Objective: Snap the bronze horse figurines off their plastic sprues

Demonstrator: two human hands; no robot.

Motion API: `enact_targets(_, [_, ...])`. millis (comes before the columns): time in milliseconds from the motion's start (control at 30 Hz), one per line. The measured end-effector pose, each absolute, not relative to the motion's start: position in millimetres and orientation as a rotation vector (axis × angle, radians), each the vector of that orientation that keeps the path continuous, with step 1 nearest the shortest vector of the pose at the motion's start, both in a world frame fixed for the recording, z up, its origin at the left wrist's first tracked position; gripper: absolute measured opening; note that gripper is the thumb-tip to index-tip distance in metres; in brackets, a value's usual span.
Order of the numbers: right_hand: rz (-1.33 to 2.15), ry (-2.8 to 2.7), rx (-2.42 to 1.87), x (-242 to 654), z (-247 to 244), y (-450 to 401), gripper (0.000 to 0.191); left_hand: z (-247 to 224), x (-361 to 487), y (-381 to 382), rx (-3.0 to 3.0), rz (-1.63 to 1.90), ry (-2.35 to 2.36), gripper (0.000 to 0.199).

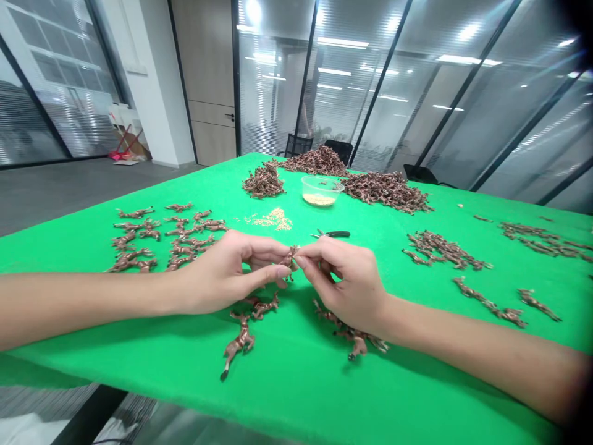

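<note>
Between my two hands is a small brown animal figure (pixel 290 258). My left hand (pixel 236 269) grips it between thumb and fingers. The thumb and index finger of my right hand (pixel 345 278) are pinched together at the figure's right side; whatever they hold is too small to make out. Just below my left hand lie brown figures, one of them a long-legged figure (pixel 239 341) near the table's front edge. Several more figures (pixel 356 343) lie partly under my right hand. Beyond my hands is a small pile of golden bits (pixel 277 219).
Black-handled pliers (pixel 338 234) lie behind my right hand. Farther back stands a clear bowl (pixel 320 196) of golden bits, between heaps of brown figures (pixel 386 190). Loose figures (pixel 185 241) spread at left, others (pixel 445 247) at right, on the green cloth (pixel 296 395).
</note>
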State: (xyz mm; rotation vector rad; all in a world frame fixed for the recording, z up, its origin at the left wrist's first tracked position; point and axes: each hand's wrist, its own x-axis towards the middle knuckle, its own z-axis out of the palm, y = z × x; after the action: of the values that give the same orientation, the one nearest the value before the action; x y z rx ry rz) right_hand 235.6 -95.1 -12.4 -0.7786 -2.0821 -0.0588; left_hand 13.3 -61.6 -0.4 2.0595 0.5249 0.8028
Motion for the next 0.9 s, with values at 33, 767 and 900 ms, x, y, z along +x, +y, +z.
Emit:
enact_targets(33, [-0.068,-2.087,-0.773,235.6,-12.5,-94.8,0.011,-0.3,13.7,-61.8,2.052,0.810,0.525,0.026])
enact_targets(767, [-0.105,-2.140,-0.733,237.8,-15.7,-92.3,0.012,1.5,14.2,-63.5,2.080,0.782,0.574,0.028])
enact_targets(900, [-0.091,-2.151,-0.746,238.5,-16.6,-91.4,0.012,0.8,14.1,-62.3,2.105,0.760,0.598,0.028])
